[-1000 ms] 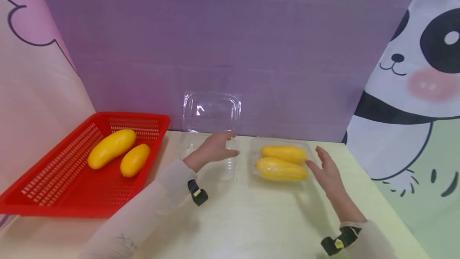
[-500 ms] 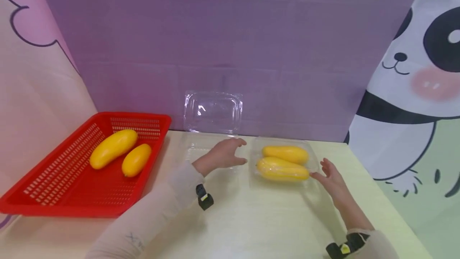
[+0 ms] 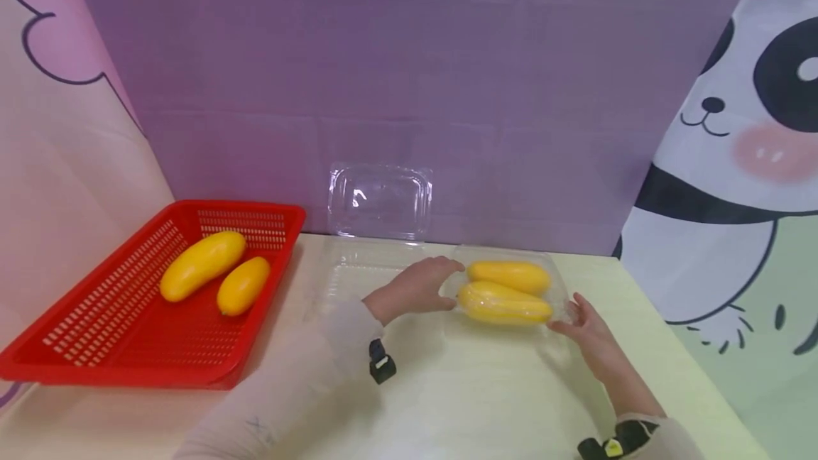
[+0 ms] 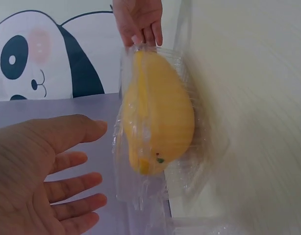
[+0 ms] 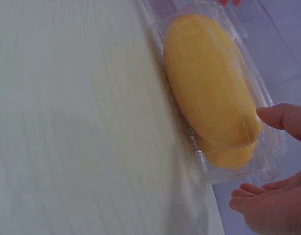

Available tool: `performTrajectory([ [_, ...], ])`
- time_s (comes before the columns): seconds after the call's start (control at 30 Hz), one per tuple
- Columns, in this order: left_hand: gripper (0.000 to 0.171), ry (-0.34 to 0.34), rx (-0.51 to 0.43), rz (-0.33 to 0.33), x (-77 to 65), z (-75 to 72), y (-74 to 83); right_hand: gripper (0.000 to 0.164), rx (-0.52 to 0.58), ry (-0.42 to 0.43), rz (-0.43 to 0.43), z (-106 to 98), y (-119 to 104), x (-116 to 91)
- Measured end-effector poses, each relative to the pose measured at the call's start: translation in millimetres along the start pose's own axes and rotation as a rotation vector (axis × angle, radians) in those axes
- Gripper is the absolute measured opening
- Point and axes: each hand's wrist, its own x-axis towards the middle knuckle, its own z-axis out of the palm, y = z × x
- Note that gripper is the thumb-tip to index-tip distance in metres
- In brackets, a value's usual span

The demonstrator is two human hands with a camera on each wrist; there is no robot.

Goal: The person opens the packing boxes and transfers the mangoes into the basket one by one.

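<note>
A clear plastic clamshell box [image 3: 557,282] with its lid down holds two oblong yellow fruits [image 3: 505,302], lying side by side. My left hand [image 3: 418,286] is at the box's left end, thumb and fingers spread and apart from it in the left wrist view [image 4: 47,171]. At the right end is my right hand [image 3: 591,332], its thumb tip [image 5: 268,116] right at the lid's edge and its fingers beyond the corner. A second clear clamshell box [image 3: 345,268] stands open to the left, its lid [image 3: 380,201] upright against the purple backdrop; my left arm partly hides its base.
A red plastic basket [image 3: 121,375] on the left contains two more yellow fruits [image 3: 203,265]. The pale tabletop [image 3: 473,396] ends at a purple backdrop [image 3: 409,77], with a panda-printed panel [image 3: 722,233] at the right.
My left hand has moved right, from over the open box to the left end of the filled one. My right hand has come down slightly to the filled box's near right corner.
</note>
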Motion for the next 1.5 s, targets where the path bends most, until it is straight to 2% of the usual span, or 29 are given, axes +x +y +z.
performTrajectory([
  [0.27,0.055,0.007,0.133,0.128,8.8,15.3,10.8,0.09,0.142,0.009,0.038,2,9,1],
  [0.5,0.055,0.003,0.292,0.17,13.5,25.2,19.5,0.078,0.153,0.046,0.052,4,13,3],
  [0.6,0.05,0.023,0.4,0.191,15.9,30.0,23.1,0.075,0.171,0.053,0.061,5,13,4],
  [0.77,0.041,0.015,0.563,0.164,20.3,37.3,33.6,0.073,0.224,0.045,0.056,7,10,3],
  [0.93,0.041,-0.013,0.582,0.125,20.4,38.9,40.1,0.072,0.239,0.042,0.046,7,8,2],
  [1.1,0.037,-0.001,0.59,0.132,19.9,41.0,41.1,0.072,0.251,0.039,0.045,8,6,1],
  [1.3,0.038,0.033,0.609,0.118,17.4,43.8,46.1,0.072,0.267,0.029,0.04,8,4,0],
  [1.5,0.038,0.109,0.663,0.129,15.7,46.8,47.6,0.071,0.258,0.016,0.036,7,2,1],
])
